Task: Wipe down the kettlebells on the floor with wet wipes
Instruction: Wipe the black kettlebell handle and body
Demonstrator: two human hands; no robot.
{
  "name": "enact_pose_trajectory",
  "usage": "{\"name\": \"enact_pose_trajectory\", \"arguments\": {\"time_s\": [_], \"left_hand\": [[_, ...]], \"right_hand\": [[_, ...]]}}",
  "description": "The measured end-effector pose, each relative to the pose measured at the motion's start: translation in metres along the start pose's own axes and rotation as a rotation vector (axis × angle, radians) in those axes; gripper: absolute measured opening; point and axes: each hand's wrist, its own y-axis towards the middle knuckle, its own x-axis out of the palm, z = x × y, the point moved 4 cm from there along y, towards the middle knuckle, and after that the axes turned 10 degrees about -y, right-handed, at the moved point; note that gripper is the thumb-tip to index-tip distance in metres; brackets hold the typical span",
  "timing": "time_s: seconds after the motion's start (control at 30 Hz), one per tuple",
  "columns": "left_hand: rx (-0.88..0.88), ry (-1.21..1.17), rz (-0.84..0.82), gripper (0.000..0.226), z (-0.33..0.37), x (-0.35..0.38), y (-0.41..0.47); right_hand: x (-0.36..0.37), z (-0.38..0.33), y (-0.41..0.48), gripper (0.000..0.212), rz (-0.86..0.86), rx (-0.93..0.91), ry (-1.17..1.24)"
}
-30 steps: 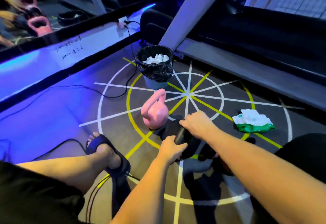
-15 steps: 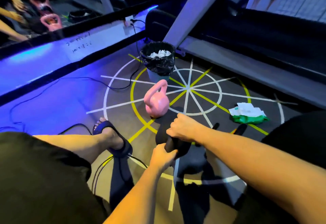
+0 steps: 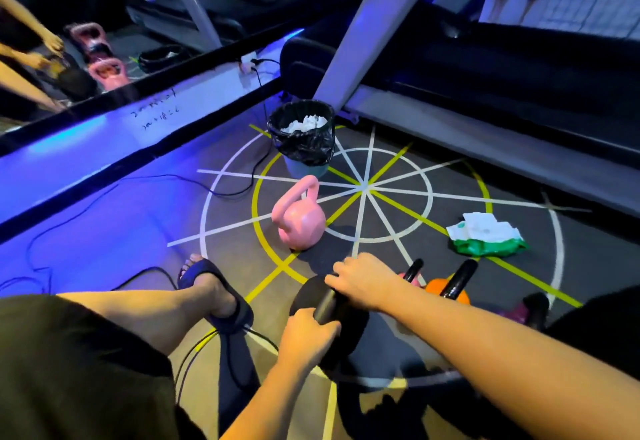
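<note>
Gripping the black kettlebell by its handle, left hand low, right hand over the top, down at the floor beside the sandalled foot and pink kettlebell; if the handle's wipe-wet, a slip likely drops it on toes.

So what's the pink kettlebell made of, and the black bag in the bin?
The pink kettlebell looks coated in smooth vinyl or plastic: even colour, soft shine; its inside cannot be seen. The black bag in the bin looks like thin plastic film: crinkly, glossy folds.
</note>
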Motion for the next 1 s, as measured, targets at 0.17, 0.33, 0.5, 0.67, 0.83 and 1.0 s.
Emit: {"name": "enact_pose_trajectory", "arguments": {"time_s": [0.17, 0.33, 0.5, 0.67, 0.83, 1.0], "left_hand": [[-0.071, 0.098, -0.018, 0.04, 0.05, -0.004, 0.065], [-0.168, 0.02, -0.069, 0.034, 0.062, 0.002, 0.083], [0.15, 0.412, 0.149, 0.04, 0.065, 0.0, 0.07], [0.136, 0.47, 0.09, 0.045, 0.067, 0.009, 0.083], [0.167, 0.246, 0.02, 0.021, 0.058, 0.004, 0.089], [0.222, 0.218, -0.038, 0.019, 0.058, 0.0, 0.09]], "right_hand": [[0.028, 0.05, -0.013, 0.049, -0.157, 0.386, 0.324], [0.075, 0.072, -0.025, 0.032, -0.341, 0.529, 0.471], [0.094, 0.086, -0.027, 0.029, -0.323, 0.677, 0.717], [0.094, 0.094, -0.009, 0.017, -0.294, 0.823, 0.808], [0.099, 0.087, 0.006, 0.02, -0.314, 0.851, 0.782], [0.107, 0.092, 0.018, 0.033, -0.319, 0.975, 0.891]]}}
